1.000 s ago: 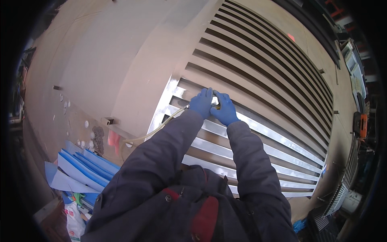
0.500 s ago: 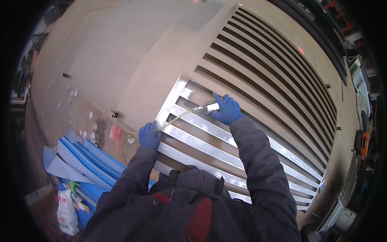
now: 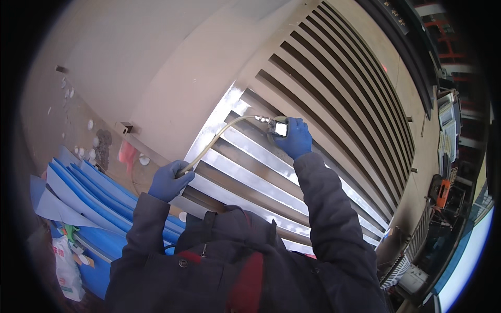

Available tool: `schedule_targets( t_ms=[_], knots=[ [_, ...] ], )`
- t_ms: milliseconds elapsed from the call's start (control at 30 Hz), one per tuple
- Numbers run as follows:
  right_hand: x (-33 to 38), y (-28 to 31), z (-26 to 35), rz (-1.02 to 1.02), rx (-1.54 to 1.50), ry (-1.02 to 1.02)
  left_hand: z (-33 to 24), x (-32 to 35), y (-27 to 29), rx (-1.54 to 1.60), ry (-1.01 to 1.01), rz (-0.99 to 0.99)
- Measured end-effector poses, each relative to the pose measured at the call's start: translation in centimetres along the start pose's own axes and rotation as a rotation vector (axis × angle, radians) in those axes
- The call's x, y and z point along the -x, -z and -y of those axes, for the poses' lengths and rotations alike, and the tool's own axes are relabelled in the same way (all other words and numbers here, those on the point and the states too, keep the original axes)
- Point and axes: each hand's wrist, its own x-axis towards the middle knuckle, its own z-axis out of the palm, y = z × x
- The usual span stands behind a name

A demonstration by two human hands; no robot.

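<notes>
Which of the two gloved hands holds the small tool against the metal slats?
The right hand, raised higher against the slats, grips the small tool. The left hand, lower and nearer the blue sheets, only grips the pale hose trailing from it.

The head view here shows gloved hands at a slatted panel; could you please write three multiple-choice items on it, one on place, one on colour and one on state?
1. Where is the right hand?
A. on the metal slats
B. on the blue sheets
C. at the person's side

2. What colour are the gloves?
A. white
B. blue
C. orange

3. How does the pale hose run?
A. coiled on the floor
B. cut in two
C. in a curve between both hands

Answers: 1 A, it holds a small tool against the slats. 2 B, both gloves are blue. 3 C, the left hand grips its lower end.
</notes>
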Motion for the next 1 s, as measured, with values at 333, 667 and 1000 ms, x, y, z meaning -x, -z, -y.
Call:
schedule_targets(
  t_ms=[333, 667, 1000],
  knots=[
    [-6.2, -1.0, 6.7, 0.081, -0.053, 0.001, 5.4, -6.3, 2.6, 0.115, -0.179, -0.416],
    [-4.6, -1.0, 7.0, 0.143, 0.068, 0.020, 8.6, -5.6, 1.7, 0.130, -0.061, -0.256],
    [-3.9, -1.5, 7.3, 0.071, 0.149, -0.032, 7.0, -6.3, 1.3, 0.055, -0.163, -0.292]
  ],
)
